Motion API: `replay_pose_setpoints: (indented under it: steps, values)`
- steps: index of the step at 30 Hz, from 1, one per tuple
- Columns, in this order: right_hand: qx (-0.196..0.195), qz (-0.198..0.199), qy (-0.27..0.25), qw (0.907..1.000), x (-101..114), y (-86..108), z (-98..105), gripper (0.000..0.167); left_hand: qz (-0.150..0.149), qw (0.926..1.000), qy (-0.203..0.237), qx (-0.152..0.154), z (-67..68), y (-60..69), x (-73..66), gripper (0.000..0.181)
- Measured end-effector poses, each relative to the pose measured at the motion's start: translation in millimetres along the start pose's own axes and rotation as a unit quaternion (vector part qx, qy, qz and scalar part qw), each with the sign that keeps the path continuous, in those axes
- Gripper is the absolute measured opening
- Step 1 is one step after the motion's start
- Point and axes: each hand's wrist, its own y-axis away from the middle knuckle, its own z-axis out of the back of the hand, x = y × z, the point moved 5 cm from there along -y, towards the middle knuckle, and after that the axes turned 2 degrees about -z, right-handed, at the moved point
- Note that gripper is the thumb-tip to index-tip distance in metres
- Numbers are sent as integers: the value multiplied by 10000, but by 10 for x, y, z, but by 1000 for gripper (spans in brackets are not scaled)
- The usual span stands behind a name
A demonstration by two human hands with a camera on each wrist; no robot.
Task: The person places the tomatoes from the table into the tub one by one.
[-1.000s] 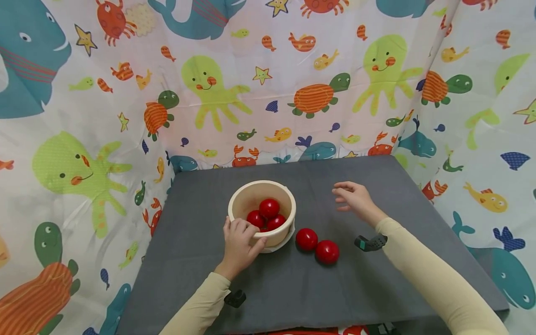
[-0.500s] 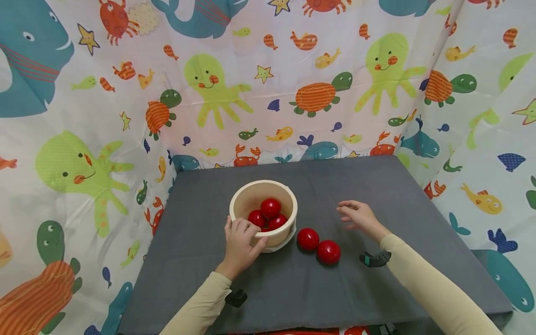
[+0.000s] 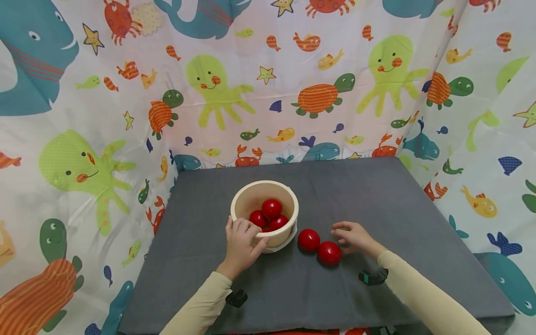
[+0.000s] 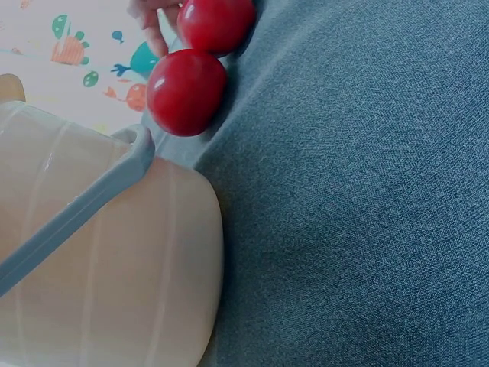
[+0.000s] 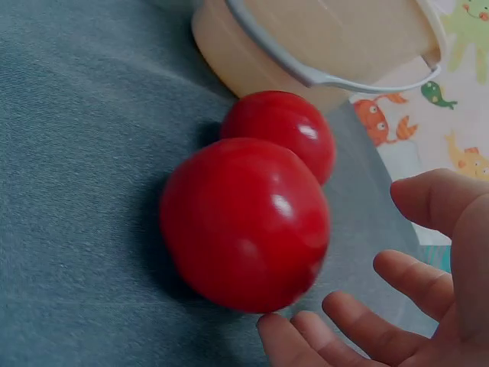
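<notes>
A cream bucket (image 3: pixel 265 190) holds several red balls (image 3: pixel 271 208). My left hand (image 3: pixel 243 245) grips its near left rim, fingers over the edge and thumb along the front. Right of the bucket, two more red balls lie side by side, one farther (image 3: pixel 309 240) and one nearer (image 3: pixel 329 253). Just right of the nearer ball is my right hand (image 3: pixel 356 238), fingers spread and holding nothing. The right wrist view shows that hand (image 5: pixel 412 298) beside the larger-looking ball (image 5: pixel 244 225); whether a fingertip touches it I cannot tell.
A grey cloth (image 3: pixel 360 186) covers the table. Patterned curtains (image 3: pixel 234 107) with sea animals stand behind it and at both sides. The bucket's grey handle (image 4: pixel 84 202) hangs down against its side.
My right hand has come down toward the near side of the table and now is beside the nearer loose ball. My left hand keeps its grip on the bucket rim.
</notes>
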Motion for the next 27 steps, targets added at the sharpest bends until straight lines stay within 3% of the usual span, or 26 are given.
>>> replay_pose_setpoints:
  steps: [11,20,27]
  values:
    - [182,62,268,9995,-70,27,-122,50,116,9999,8,115,-26,6,17,28]
    - [445,279,490,9974,-98,47,-202,50,83,9999,-3,56,-33,2,17,33]
    - [430,263,554,9972,-98,54,-217,44,35,10000,-26,-16,-23,-4,6,35]
